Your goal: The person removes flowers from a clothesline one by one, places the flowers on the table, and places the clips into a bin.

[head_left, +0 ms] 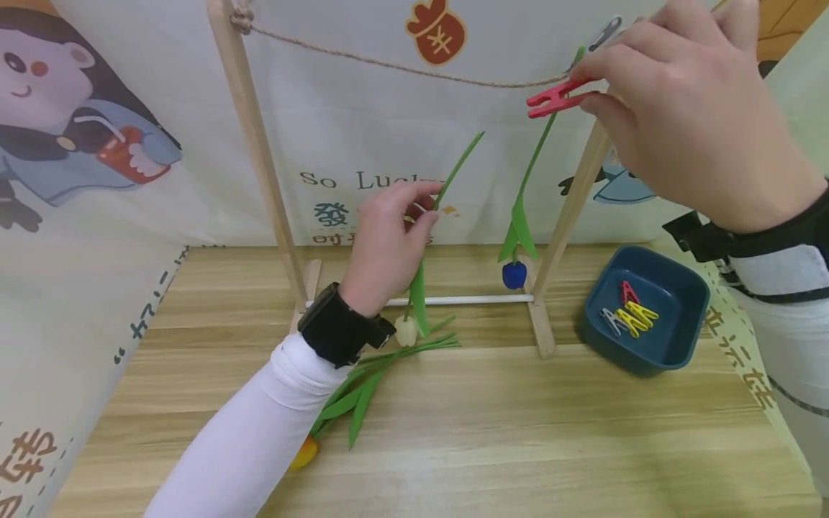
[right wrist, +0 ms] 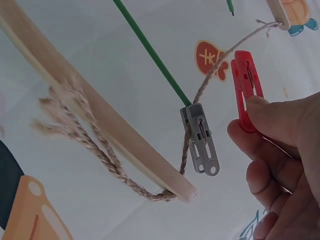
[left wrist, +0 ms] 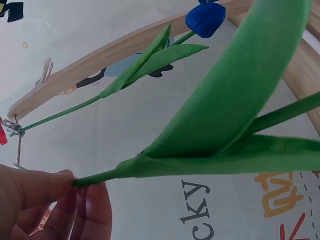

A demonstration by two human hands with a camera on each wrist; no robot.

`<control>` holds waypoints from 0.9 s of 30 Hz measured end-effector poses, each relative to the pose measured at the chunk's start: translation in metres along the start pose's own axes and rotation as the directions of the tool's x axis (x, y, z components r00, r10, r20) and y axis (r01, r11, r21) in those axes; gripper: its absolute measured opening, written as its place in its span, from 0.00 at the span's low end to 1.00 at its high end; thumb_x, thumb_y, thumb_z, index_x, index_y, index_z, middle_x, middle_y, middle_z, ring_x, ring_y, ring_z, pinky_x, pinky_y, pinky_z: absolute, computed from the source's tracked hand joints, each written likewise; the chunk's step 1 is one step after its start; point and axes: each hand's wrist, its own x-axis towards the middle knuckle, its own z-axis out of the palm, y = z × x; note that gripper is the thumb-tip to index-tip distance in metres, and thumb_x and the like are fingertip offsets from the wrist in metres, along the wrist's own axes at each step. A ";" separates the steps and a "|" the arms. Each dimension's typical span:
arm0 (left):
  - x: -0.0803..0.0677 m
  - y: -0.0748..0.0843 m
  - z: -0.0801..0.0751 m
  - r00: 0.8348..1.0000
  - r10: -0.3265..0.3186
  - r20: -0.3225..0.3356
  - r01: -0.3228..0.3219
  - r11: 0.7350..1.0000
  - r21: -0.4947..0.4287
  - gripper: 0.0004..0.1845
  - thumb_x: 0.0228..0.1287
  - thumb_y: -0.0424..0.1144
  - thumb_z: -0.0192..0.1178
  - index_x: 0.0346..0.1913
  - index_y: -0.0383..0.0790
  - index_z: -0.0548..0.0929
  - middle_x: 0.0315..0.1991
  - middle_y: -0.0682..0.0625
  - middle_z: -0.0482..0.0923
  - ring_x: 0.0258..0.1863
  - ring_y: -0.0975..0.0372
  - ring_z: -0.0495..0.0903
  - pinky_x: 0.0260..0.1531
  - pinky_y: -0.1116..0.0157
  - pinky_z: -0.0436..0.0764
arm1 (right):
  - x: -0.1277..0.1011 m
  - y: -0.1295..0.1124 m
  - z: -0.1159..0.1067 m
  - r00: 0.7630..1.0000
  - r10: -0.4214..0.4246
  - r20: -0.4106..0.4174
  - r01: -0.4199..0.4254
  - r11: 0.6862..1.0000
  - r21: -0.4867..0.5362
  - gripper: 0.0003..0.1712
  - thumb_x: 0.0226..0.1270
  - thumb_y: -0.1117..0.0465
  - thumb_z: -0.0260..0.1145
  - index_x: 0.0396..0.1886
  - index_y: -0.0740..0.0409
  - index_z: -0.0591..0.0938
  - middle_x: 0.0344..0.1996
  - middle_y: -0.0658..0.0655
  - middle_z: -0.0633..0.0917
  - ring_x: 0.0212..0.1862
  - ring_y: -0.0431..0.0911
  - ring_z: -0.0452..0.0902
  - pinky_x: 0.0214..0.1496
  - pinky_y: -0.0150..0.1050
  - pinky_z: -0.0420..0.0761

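Observation:
My left hand [head_left: 391, 241] pinches the green stem of a white artificial tulip [head_left: 406, 331], which hangs bloom down below the hand. Between the thumb and fingers of my right hand [head_left: 693, 108] is a red clothespin [head_left: 555, 98], held near the right end of the twine [head_left: 401, 68]. Beside it, a grey clothespin [right wrist: 201, 140] clips the stem of a blue tulip [head_left: 514, 275] to the twine. That tulip hangs upside down. In the left wrist view, the white tulip's leaves [left wrist: 215, 100] fill the foreground and its bloom is out of frame.
The twine spans two wooden posts [head_left: 259, 144] joined low down by a white rod [head_left: 466, 299]. A blue bin [head_left: 686, 316] at the right holds several red, yellow and grey clothespins. More tulip stems [head_left: 363, 392] and a yellow-orange bloom [head_left: 304, 453] lie on the table, partly behind my left arm.

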 end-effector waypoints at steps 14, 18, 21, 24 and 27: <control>-0.030 0.001 -0.005 0.960 -0.058 0.274 0.027 0.993 0.119 0.19 0.72 0.24 0.66 0.63 0.34 0.86 0.45 0.45 0.85 0.44 0.57 0.84 0.44 0.63 0.85 | -0.063 -0.011 0.014 0.998 -0.020 0.056 0.015 0.997 0.078 0.24 0.61 0.67 0.79 0.56 0.65 0.84 0.46 0.70 0.88 0.46 0.67 0.69 0.40 0.62 0.59; -0.041 -0.005 -0.004 0.933 -0.105 0.344 0.048 0.984 0.170 0.19 0.72 0.24 0.65 0.63 0.34 0.86 0.44 0.47 0.85 0.41 0.57 0.84 0.42 0.62 0.85 | -0.084 -0.008 0.024 0.989 0.031 0.144 -0.044 0.995 0.090 0.24 0.56 0.67 0.81 0.54 0.63 0.86 0.45 0.68 0.88 0.46 0.65 0.71 0.37 0.58 0.57; -0.050 -0.013 -0.002 0.912 -0.131 0.388 0.059 0.979 0.194 0.18 0.72 0.24 0.65 0.63 0.34 0.86 0.43 0.47 0.85 0.39 0.58 0.83 0.41 0.62 0.84 | -0.101 -0.003 0.033 0.963 0.104 0.250 -0.131 0.987 0.093 0.22 0.54 0.66 0.81 0.51 0.60 0.88 0.44 0.66 0.89 0.47 0.63 0.73 0.38 0.58 0.56; -0.058 -0.024 0.002 0.890 -0.149 0.431 0.065 0.977 0.202 0.17 0.72 0.24 0.65 0.61 0.33 0.87 0.42 0.46 0.85 0.39 0.58 0.82 0.41 0.62 0.83 | -0.120 0.003 0.042 0.912 0.191 0.363 -0.237 0.968 0.084 0.20 0.57 0.65 0.80 0.50 0.58 0.89 0.45 0.65 0.89 0.48 0.62 0.73 0.40 0.59 0.57; -0.065 -0.033 0.006 0.872 -0.162 0.462 0.068 0.974 0.214 0.16 0.72 0.24 0.64 0.59 0.31 0.87 0.41 0.45 0.85 0.39 0.58 0.81 0.42 0.62 0.82 | -0.137 0.013 0.053 0.854 0.263 0.450 -0.323 0.944 0.062 0.19 0.60 0.63 0.79 0.51 0.60 0.89 0.47 0.67 0.89 0.51 0.63 0.73 0.41 0.58 0.57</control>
